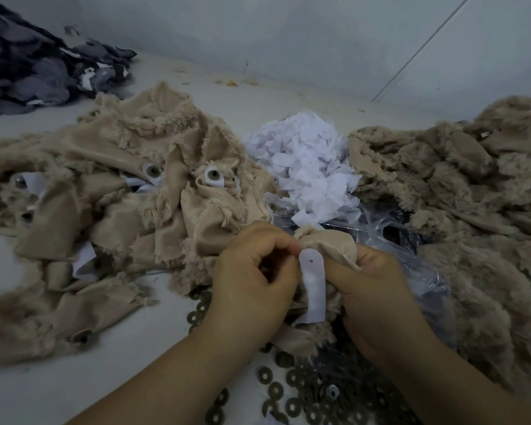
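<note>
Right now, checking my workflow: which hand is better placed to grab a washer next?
Probably left. The left hand only pinches the white strip at its top, with washers lying right beside it; the right hand grips the bunched tan fabric.

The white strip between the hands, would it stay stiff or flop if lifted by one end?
Probably floppy: the white strip hangs curved below where the left hand pinches it, its lower end curling. Likely very light, since it looks as thin as the crumpled white pieces heaped behind. Its matt, cloth-like surface should not slip easily.
</note>
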`<control>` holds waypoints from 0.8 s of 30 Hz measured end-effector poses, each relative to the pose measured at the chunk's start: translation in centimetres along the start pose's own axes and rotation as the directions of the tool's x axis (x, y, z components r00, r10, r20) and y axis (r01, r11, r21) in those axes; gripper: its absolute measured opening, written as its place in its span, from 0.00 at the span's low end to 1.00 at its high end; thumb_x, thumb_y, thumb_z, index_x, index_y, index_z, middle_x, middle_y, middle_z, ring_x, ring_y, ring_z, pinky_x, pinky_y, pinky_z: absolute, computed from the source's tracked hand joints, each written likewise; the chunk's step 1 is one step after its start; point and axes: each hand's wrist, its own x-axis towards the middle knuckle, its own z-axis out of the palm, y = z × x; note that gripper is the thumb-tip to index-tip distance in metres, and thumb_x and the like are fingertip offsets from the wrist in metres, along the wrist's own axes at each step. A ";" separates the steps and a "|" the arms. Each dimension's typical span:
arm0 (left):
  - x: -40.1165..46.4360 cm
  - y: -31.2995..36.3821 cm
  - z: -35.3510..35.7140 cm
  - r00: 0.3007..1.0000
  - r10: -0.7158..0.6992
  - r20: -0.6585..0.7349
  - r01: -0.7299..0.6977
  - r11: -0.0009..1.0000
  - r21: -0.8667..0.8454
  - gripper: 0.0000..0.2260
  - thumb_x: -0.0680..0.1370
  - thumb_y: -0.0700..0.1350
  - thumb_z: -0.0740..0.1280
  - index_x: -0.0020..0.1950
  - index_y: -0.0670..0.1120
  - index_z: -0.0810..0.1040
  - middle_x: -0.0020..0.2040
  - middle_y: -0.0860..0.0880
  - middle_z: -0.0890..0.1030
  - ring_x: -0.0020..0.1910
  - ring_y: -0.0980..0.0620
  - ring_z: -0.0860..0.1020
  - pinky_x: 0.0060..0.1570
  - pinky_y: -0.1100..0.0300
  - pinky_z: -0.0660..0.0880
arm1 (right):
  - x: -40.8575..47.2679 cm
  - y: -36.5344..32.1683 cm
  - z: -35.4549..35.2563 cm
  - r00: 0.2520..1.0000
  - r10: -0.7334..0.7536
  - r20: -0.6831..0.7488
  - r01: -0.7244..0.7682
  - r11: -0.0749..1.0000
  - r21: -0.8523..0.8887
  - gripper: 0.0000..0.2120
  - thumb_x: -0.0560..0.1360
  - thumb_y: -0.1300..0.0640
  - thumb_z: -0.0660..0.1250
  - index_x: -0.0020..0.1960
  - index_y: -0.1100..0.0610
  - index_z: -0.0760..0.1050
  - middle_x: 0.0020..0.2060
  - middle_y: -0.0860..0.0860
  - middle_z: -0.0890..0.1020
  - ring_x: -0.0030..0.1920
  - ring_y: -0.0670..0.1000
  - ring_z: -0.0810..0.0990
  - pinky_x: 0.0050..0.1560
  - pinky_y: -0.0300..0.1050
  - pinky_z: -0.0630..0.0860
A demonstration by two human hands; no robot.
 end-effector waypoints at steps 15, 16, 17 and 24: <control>0.4 0.0 -0.4 0.995 -0.095 0.016 0.096 0.994 -0.049 0.04 0.73 0.37 0.74 0.39 0.44 0.83 0.38 0.51 0.79 0.39 0.52 0.78 0.39 0.62 0.76 | -0.1 -0.3 0.1 0.999 -0.021 -0.033 0.020 1.000 -0.023 0.12 0.62 0.51 0.76 0.43 0.54 0.87 0.39 0.58 0.87 0.40 0.56 0.87 0.37 0.44 0.82; 0.3 0.0 -0.4 0.995 -0.099 0.019 0.100 0.994 -0.037 0.05 0.73 0.38 0.74 0.39 0.45 0.82 0.38 0.52 0.80 0.39 0.52 0.78 0.38 0.62 0.76 | 0.0 -0.3 0.1 0.999 -0.017 -0.040 0.016 0.999 -0.029 0.13 0.61 0.50 0.77 0.43 0.54 0.87 0.39 0.58 0.87 0.40 0.57 0.87 0.37 0.45 0.82; 0.3 0.1 -0.4 0.994 -0.106 0.019 0.107 0.994 -0.034 0.05 0.73 0.38 0.74 0.38 0.45 0.82 0.38 0.52 0.80 0.39 0.52 0.79 0.38 0.62 0.76 | 0.0 -0.2 0.0 0.999 -0.014 -0.046 0.012 0.999 -0.033 0.14 0.60 0.49 0.77 0.43 0.54 0.87 0.39 0.58 0.87 0.40 0.58 0.87 0.37 0.46 0.82; 0.3 0.2 -0.3 0.987 -0.162 0.011 0.162 0.986 -0.034 0.05 0.73 0.41 0.73 0.37 0.47 0.82 0.37 0.50 0.80 0.36 0.52 0.78 0.36 0.58 0.78 | 0.1 0.0 -0.1 0.999 -0.010 -0.052 0.008 1.000 -0.030 0.11 0.64 0.51 0.76 0.43 0.56 0.87 0.40 0.59 0.87 0.41 0.59 0.87 0.40 0.49 0.84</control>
